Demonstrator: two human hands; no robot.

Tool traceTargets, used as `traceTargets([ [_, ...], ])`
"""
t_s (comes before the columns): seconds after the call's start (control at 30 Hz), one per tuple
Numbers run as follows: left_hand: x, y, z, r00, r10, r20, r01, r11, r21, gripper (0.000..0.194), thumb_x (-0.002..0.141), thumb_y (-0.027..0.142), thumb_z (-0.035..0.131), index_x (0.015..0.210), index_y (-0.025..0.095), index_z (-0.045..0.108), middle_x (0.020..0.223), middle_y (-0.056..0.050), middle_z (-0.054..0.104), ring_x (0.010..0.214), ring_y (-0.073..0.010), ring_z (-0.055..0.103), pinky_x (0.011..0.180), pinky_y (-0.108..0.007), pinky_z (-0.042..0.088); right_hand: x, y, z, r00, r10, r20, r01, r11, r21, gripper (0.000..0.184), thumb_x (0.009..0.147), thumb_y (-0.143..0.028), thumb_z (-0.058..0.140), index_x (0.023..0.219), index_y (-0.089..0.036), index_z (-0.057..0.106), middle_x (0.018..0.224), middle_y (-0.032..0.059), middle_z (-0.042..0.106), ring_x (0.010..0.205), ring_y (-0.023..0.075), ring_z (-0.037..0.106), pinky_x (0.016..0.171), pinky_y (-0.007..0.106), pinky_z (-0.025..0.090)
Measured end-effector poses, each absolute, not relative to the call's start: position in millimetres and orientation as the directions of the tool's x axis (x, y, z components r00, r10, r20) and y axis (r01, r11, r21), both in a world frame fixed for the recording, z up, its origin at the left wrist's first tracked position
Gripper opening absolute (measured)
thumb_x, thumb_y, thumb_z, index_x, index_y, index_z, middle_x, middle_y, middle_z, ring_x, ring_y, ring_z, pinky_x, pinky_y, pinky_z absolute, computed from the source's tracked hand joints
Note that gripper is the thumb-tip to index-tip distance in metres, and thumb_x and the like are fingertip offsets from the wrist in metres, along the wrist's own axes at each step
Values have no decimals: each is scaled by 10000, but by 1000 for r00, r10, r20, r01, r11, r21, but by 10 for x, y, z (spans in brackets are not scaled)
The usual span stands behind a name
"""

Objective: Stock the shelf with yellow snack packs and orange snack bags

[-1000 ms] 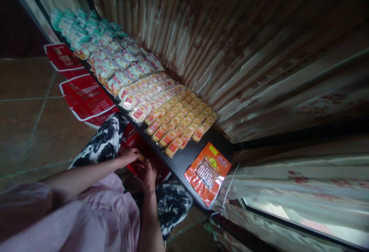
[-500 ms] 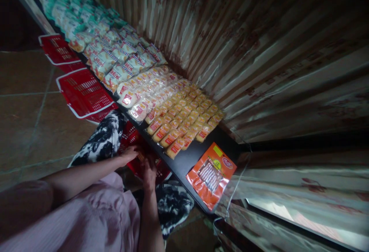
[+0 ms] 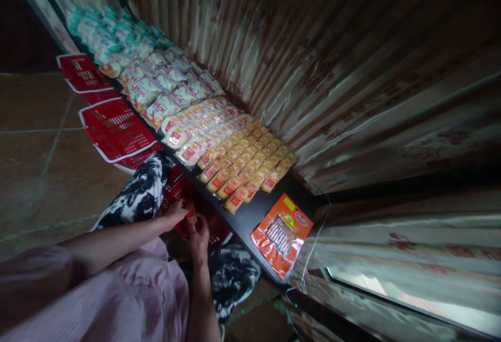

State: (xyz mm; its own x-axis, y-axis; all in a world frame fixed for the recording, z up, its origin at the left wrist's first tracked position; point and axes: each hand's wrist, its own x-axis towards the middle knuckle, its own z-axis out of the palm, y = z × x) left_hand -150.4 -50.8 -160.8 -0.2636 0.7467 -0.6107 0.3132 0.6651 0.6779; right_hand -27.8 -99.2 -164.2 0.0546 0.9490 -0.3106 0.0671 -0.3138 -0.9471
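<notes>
A pleated curtain (image 3: 313, 70) fills twelve to three o'clock; the black bench (image 3: 250, 222) slants from ten to five, carrying wrapped snacks (image 3: 213, 122); at eight, a red basket (image 3: 176, 183), over it left hand (image 3: 177, 213) and right hand (image 3: 200, 235), both grips narrow on one small packet (image 3: 191, 216)

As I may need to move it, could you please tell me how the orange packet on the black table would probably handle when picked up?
The orange packet may be slippery, given its glossy sheen. Lying flat on the black table, it seems unlikely to roll. Its thin-looking edges suggest it could flex somewhat.
</notes>
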Motion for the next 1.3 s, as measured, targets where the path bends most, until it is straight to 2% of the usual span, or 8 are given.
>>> traceTargets([
  [0.1,-1505,-539,-1611,-280,738,-613,217,671,709,250,707,32,562,919,157,603,942,-73,696,895,-184,656,757,-238,486,-304,-1041,-1610,40,963,-266,120,-269,-956,271,756,-330,579,998,-209,591,980,21,656,893,170,598,844,282,453],
  [0.27,-1521,-586,-1580,-281,717,-638,61,677,734,219,686,51,539,863,165,599,759,-15,659,730,-154,637,624,-218,459,-337,-1093,-1538,-19,984,-176,248,-166,-954,220,758,-237,525,969,-210,577,884,10,639,788,153,581,758,263,462],
  [0.5,-1534,-635,-1440,-224,748,-624,-102,619,779,181,670,157,561,841,170,617,677,19,624,660,-145,599,600,-227,430,-398,-1144,-1481,-17,1000,-21,371,-13,-929,206,741,-193,536,938,-220,591,937,41,639,881,186,592,816,307,455],
  [0.8,-1542,-654,-1343,-201,771,-604,-233,561,794,210,614,105,532,799,158,617,699,14,622,703,-142,583,671,-228,421,-442,-1224,-1343,-18,999,34,345,38,-938,251,740,-168,539,977,-223,599,973,47,625,907,183,593,832,317,474],
  [0.93,-1551,-654,-1282,-175,781,-599,-331,527,783,224,591,104,508,784,159,608,665,28,599,658,-130,571,646,-222,429,-456,-1232,-1263,-40,996,76,305,85,-949,241,754,-186,550,985,-218,613,1054,67,620,999,190,582,901,340,460],
  [1.1,-1546,-650,-1209,-142,772,-619,-460,502,732,227,561,91,483,756,161,579,630,33,585,581,-119,557,591,-219,440,-448,-1247,-1191,-33,994,103,301,108,-948,212,833,-278,528,998,-219,648,1131,89,604,1072,202,559,946,367,439],
  [1.3,-1523,-634,-1111,-65,756,-652,-587,500,637,310,542,71,444,819,167,545,624,22,594,592,-144,608,600,-242,486,-437,-1218,-1177,37,993,113,316,95,-944,184,841,-330,537,872,-212,676,1069,94,618,1045,212,573,926,368,449],
])
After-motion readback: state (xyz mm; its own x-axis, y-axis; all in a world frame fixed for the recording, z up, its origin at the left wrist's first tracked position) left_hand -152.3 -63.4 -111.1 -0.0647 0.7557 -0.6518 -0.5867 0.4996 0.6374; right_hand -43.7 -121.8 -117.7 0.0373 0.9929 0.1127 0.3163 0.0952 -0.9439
